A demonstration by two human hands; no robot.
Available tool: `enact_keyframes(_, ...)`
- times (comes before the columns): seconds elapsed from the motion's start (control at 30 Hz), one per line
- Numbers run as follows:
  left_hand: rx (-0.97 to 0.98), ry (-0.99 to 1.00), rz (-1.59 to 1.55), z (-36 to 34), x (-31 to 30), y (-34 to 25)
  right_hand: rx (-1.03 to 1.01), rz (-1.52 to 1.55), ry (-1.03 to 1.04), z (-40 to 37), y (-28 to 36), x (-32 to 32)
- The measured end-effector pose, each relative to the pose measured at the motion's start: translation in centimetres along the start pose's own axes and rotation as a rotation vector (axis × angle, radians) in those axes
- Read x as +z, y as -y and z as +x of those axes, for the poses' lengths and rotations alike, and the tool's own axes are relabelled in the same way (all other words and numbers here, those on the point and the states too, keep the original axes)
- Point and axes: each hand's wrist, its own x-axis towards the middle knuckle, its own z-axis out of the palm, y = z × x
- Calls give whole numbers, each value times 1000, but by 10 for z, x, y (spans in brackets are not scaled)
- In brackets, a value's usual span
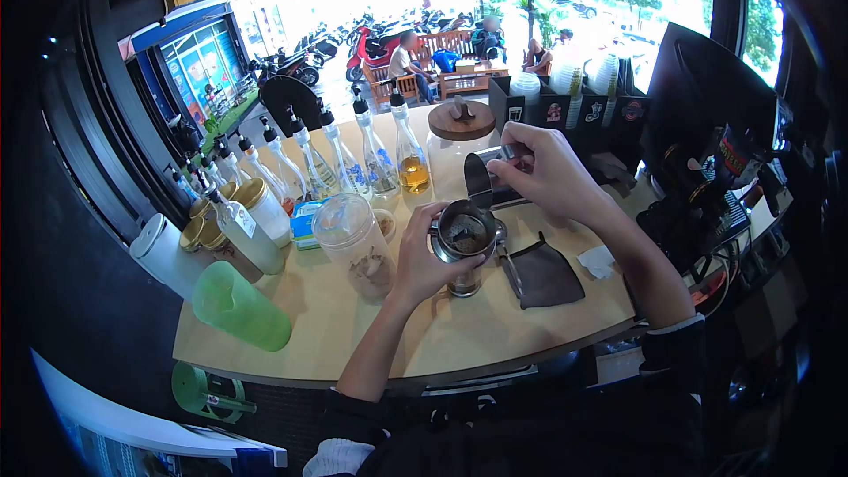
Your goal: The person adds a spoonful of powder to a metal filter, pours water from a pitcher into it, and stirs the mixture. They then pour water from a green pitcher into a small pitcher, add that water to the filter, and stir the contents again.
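Observation:
My left hand is wrapped round the metal top of what looks like a hand coffee grinder, its clear lower part standing on the table. Dark, coffee-like contents show inside its open mouth. Just above the rim, a dark oval scoop is tilted over the opening, its handle pinched between the thumb and fingers of my right hand. A metal crank-like rod slants beside the grinder, overlapping a dark cloth pouch. Left of my left hand is a clear lidded tub.
Syrup bottles with pumps line the back left, near a green pitcher. Behind my hands is a wood-lidded jar. A black cup holder stands at the back right, and crumpled tissue lies on the right. People sit outside.

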Motion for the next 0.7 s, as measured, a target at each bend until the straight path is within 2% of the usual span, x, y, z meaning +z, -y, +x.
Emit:
enact_keyframes(0.4, 4, -12, 49, -1, -2, 5, -27, -11, -18, -1, -1, 0)
enact_keyframes(0.7, -1, -21, 74, 1, -2, 8, 87, 31, 35, -5, 5, -6)
